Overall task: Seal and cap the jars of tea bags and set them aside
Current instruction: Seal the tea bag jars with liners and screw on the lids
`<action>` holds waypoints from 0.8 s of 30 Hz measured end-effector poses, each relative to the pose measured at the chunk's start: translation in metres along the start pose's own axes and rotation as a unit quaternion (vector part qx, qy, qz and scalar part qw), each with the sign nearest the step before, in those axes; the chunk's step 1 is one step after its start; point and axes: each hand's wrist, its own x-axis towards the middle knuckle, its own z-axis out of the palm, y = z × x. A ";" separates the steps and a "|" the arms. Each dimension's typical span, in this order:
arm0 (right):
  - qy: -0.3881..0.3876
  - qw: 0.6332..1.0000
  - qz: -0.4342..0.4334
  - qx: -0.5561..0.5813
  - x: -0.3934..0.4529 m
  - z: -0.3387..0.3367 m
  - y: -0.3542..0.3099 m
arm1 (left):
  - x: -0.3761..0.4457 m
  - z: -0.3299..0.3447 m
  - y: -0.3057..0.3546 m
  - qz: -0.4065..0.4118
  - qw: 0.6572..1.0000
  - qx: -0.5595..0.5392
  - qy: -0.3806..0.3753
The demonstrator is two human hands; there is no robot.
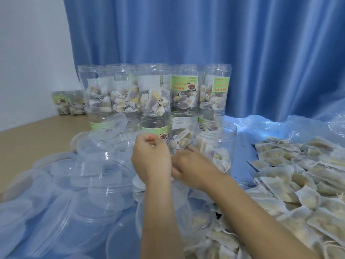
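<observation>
Far left, two labelled jars (69, 103) are seen blurred against the wall, on the tan surface (37, 131). Clear lids (104, 165) are heaped in front, their edges hard to separate. The left hand (152, 159) is curled, pinching something too small to identify; the right hand (188, 165), beside it, has fingers bent low, and whether anything is gripped cannot be told. Stacked open jars of tea bags (153, 98) stand behind; green labels (184, 85) carry Chinese writing, blurred. Loose tea bags (298, 176) are piled right, cut off.
</observation>
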 end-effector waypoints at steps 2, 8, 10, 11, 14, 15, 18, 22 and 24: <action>0.019 1.000 0.016 -0.003 0.000 0.004 0.001 | 0.000 0.000 -0.005 0.015 0.999 0.044 0.001; 0.040 0.996 0.047 -0.058 0.002 0.018 0.009 | -0.002 0.001 -0.018 0.007 0.987 0.159 -0.017; 0.060 0.996 0.063 -0.005 0.003 0.017 0.011 | -0.003 0.002 -0.019 -0.003 0.985 0.169 -0.032; 0.056 0.995 0.069 0.040 0.002 0.015 0.011 | -0.003 0.003 -0.019 -0.007 0.985 0.166 -0.038; -0.013 0.989 0.080 0.122 -0.002 0.013 0.007 | -0.002 0.004 -0.019 -0.023 0.988 0.144 -0.052; -0.033 0.990 0.079 0.111 -0.002 0.013 0.006 | -0.002 0.004 -0.019 -0.030 0.989 0.137 -0.056; -0.014 0.994 0.078 0.079 -0.003 0.014 0.005 | -0.001 0.005 -0.019 -0.043 0.989 0.126 -0.065; 0.000 0.986 0.093 0.139 -0.004 0.012 0.003 | 0.000 0.006 -0.017 -0.036 0.990 0.124 -0.063; -0.042 0.980 0.108 0.159 -0.005 0.009 0.002 | 0.001 0.006 -0.017 -0.038 0.991 0.117 -0.061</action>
